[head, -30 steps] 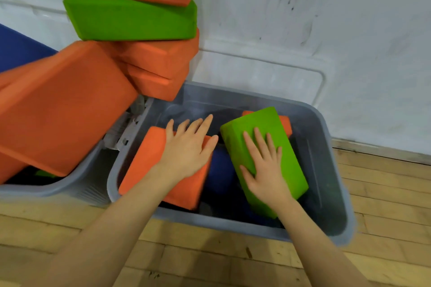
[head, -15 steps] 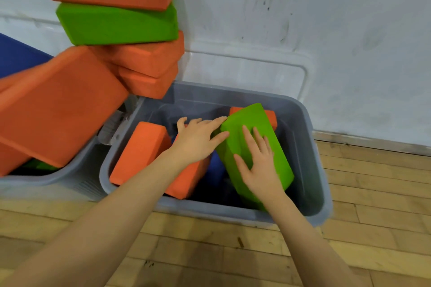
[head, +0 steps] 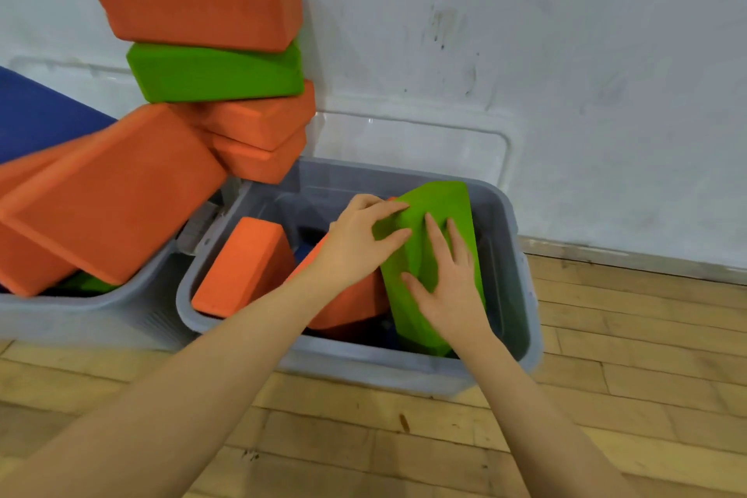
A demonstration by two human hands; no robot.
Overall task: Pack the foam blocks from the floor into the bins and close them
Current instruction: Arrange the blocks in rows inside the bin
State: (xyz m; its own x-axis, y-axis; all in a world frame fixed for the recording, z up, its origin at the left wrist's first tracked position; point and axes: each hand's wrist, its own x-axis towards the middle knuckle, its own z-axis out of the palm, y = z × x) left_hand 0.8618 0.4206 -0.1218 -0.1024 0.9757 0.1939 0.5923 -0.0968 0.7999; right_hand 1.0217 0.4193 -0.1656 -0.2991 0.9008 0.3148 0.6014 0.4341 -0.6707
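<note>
Both-handed, spread fingers on green block

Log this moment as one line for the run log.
stage: packing | left hand: gripping green block edge | right hand: flat on it | right bin: open

right grey plastic bin: mouth crowded by tilted green foam block and orange foam block | gap between them: dark, narrow | left side: leaning stack of orange and green foam blocks overhangs rim | right wood floor: open
</note>
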